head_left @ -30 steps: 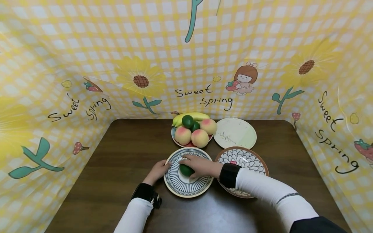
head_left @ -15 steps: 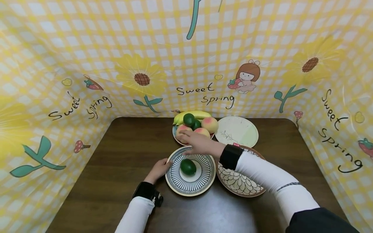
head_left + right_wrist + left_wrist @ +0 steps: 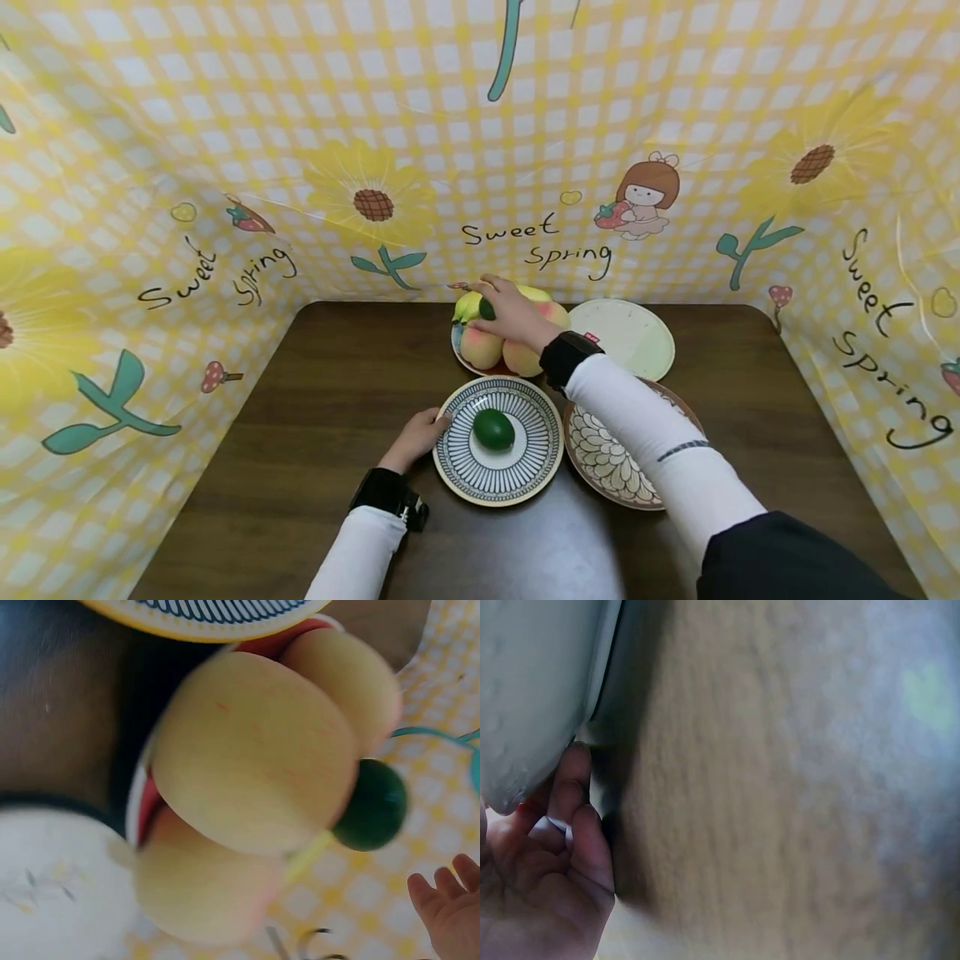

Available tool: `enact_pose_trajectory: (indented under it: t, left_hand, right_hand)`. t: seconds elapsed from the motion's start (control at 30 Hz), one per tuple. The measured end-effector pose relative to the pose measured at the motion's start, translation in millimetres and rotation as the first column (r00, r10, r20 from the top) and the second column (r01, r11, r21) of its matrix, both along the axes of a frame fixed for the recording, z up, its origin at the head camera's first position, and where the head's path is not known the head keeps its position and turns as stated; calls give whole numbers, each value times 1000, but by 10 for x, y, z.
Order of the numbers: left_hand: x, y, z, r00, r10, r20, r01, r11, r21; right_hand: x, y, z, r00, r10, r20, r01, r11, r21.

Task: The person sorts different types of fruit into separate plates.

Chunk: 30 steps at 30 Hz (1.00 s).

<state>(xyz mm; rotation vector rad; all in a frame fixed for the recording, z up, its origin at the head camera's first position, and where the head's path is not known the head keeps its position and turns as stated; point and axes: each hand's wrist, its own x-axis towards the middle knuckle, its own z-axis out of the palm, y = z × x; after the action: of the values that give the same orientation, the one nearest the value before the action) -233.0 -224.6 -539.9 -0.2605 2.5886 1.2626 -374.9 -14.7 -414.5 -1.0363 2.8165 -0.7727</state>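
My left hand (image 3: 417, 439) grips the left rim of a blue-and-white striped plate (image 3: 536, 475), thumb on top and fingers under the edge; in the left wrist view the fingers (image 3: 574, 769) are at its pale underside. One dark green lime (image 3: 493, 429) lies in the middle of that plate. At the back, my right hand (image 3: 512, 312) is over the fruit plate with fingers spread around a second lime (image 3: 487, 309). In the right wrist view a gap shows between this hand (image 3: 456, 909) and the lime (image 3: 377, 805). Peaches (image 3: 481, 348) and bananas (image 3: 467, 305) surround it.
A pale plate (image 3: 637, 337) with a sprig print stands at the back right. A brown-rimmed plate with petal pattern (image 3: 607, 450) sits right of the striped one, partly under my right sleeve. The yellow checked cloth (image 3: 420, 100) rises behind the wooden table (image 3: 337, 375).
My right hand has left the lime on the striped plate and moved away from me, over the peaches to the lime at the back. The left hand keeps its hold on the rim.
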Motion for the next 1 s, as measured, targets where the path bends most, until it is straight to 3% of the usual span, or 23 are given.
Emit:
enact_pose_trajectory:
  t: [0.13, 0.3, 0.6, 1.0]
  left_hand:
    - [16, 22, -7, 1000, -17, -9, 18, 1000, 12]
    - [33, 44, -15, 999, -35, -28, 35, 999, 16]
    - [46, -24, 56, 999, -14, -29, 15, 1000, 10]
    - [61, -35, 22, 999, -16, -34, 16, 1000, 3]
  right_hand:
    - [-154, -9, -188, 993, -96, 64, 98, 995, -32]
    - [-231, 28, -368, 980, -175, 93, 175, 984, 3]
    - [-221, -16, -378, 973, -189, 133, 192, 981, -14]
    - [-256, -90, -464, 966, -199, 164, 208, 977, -38]
